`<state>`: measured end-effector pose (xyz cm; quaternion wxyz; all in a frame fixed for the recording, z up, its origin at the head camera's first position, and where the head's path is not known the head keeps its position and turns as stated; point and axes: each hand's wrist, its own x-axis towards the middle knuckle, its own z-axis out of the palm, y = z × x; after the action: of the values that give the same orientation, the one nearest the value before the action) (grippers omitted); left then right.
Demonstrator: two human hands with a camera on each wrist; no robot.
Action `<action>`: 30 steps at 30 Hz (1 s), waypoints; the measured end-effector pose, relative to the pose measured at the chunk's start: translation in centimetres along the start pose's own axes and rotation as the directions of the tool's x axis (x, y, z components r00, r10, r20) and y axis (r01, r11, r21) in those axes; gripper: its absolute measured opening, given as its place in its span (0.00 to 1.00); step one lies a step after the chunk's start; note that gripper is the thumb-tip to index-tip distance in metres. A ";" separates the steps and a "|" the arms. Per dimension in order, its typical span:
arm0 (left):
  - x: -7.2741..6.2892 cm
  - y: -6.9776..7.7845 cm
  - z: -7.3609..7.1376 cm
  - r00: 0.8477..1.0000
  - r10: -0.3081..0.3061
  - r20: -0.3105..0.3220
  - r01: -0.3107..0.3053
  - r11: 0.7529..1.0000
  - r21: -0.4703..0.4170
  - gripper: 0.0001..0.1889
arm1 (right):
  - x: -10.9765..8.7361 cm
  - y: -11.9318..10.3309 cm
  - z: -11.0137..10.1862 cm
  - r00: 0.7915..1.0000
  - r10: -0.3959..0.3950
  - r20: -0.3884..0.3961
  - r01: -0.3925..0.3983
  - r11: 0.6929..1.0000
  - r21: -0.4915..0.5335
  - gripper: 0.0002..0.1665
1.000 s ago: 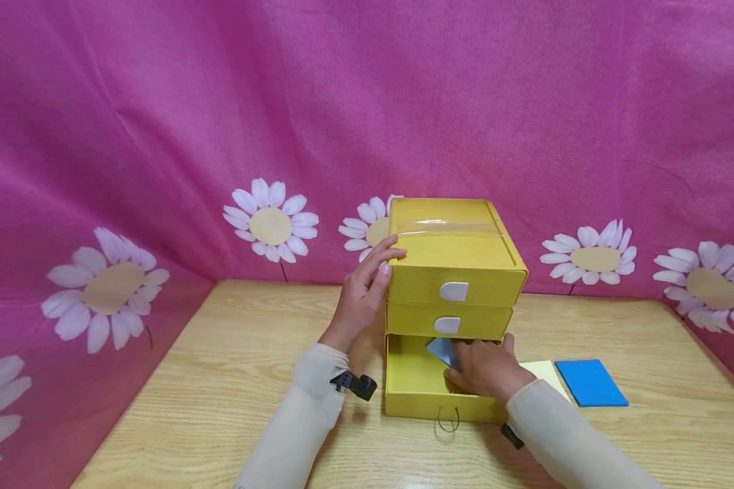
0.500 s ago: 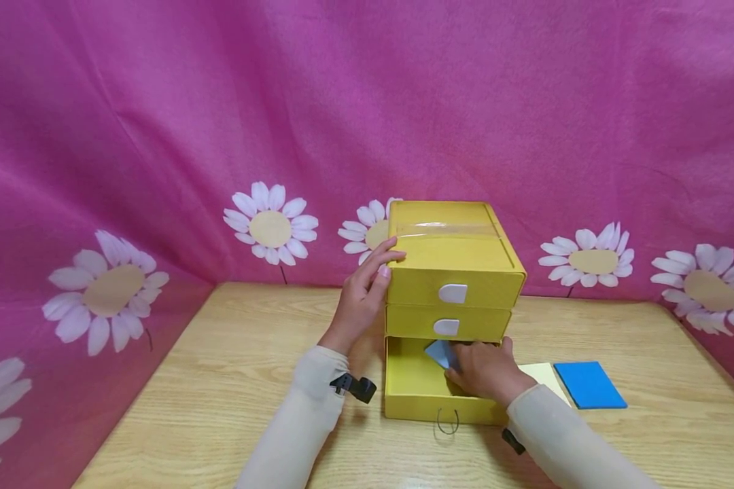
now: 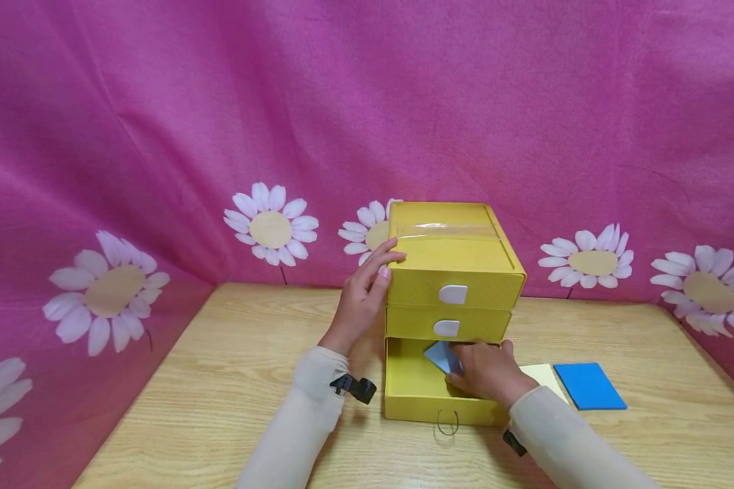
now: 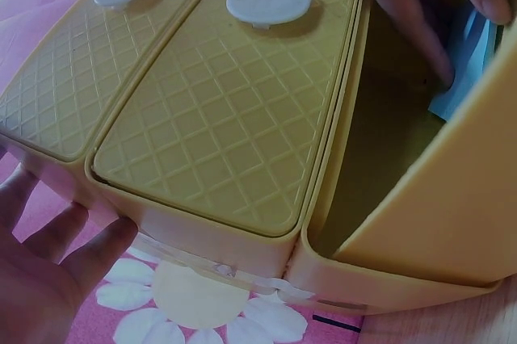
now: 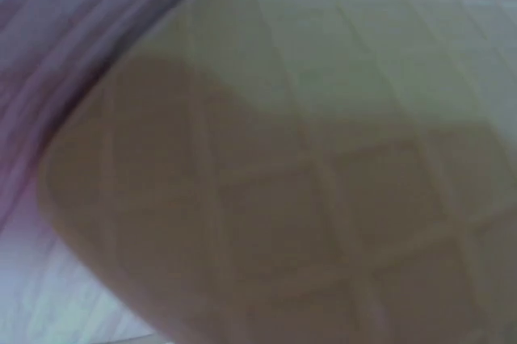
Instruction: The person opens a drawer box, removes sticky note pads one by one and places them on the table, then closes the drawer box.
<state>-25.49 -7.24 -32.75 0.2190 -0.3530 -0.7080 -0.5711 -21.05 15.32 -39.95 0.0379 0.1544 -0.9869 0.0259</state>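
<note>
A yellow drawer unit (image 3: 455, 238) stands on the table, its bottom drawer (image 3: 425, 407) pulled out. My left hand (image 3: 361, 295) rests with extended fingers against the unit's left side and top edge. Inside the bottom drawer, my right hand (image 3: 486, 367) pinches a light blue square of paper or a thin pad (image 3: 443, 356). The left wrist view shows that light blue piece (image 4: 467, 65) between the right hand's fingers, close to the drawer's front wall. The right wrist view holds only a blurred drawer front (image 5: 323, 166), without the hand.
Right of the unit lie a pale yellow square sheet (image 3: 544, 380), partly behind the right arm, and a blue square pad (image 3: 590, 386). White tabs (image 3: 452, 294) mark the two upper drawers, both closed. A thin wire loop (image 3: 448, 422) hangs on the bottom drawer's front. Pink flowered cloth (image 3: 318, 136) surrounds the table.
The light blue piece has shifted slightly downward and left under my right hand, showing a little more of itself. My left hand holds its place on the unit.
</note>
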 end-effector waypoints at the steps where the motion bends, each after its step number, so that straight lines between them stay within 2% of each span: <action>1: 0.0 0.0 0.0 1.000 0.001 -0.001 -0.001 1.000 0.001 0.15 | 0.0 0.0 0.0 1.000 0.003 -0.007 -0.003 1.000 0.003 0.17; 6: 0.0 -0.1 0.1 1.000 0.007 -0.002 -0.007 1.000 0.003 0.15 | 0.0 0.0 0.2 0.999 0.018 -0.026 -0.018 1.000 0.005 0.17; 13: 0.0 0.0 0.0 1.000 0.013 -0.008 -0.013 1.000 0.013 0.15 | 0.0 -0.1 0.2 0.999 0.038 -0.011 -0.038 0.999 -0.008 0.20; 23: 0.0 0.1 0.0 1.000 0.006 -0.005 -0.006 1.000 0.015 0.15 | -0.1 -0.5 0.1 0.998 0.068 0.010 -0.069 0.997 0.022 0.20; 30: -0.1 0.0 0.0 1.000 0.010 -0.005 -0.010 1.000 0.009 0.15 | -0.1 -0.8 0.2 0.995 0.091 -0.028 -0.090 0.995 0.029 0.20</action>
<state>-25.45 -7.25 -32.78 0.2252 -0.3541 -0.7084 -0.5675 -20.67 14.59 -40.10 0.0489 0.1096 -0.9918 0.0437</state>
